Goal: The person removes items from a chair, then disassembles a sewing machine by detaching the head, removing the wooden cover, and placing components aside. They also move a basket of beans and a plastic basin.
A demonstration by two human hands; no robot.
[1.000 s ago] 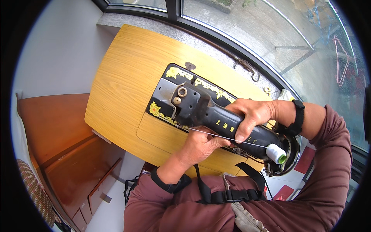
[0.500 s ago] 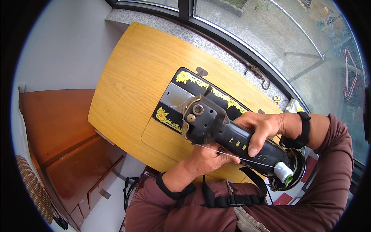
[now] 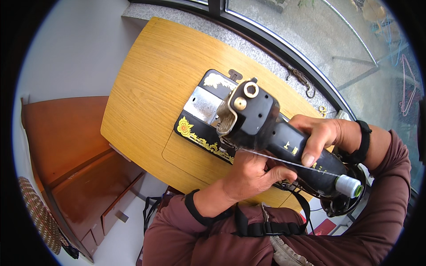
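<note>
Black sewing machine, yellow characters on arm, right grip across

Sewing machine and wooden cabinet suggest a home.

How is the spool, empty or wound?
Wound: white thread covers the spool, and a strand stretches from it toward the left hand.

On your left rises a plain, pale wall, with a glossy reddish-brown wooden cabinet standing near it. Below the cabinet you have a whitish floor. In front of you, a wood-grain tabletop adjoins a speckled grey stone sill. Beyond it, daylight enters through a large window with a dark frame, overlooking grey ground.
</note>
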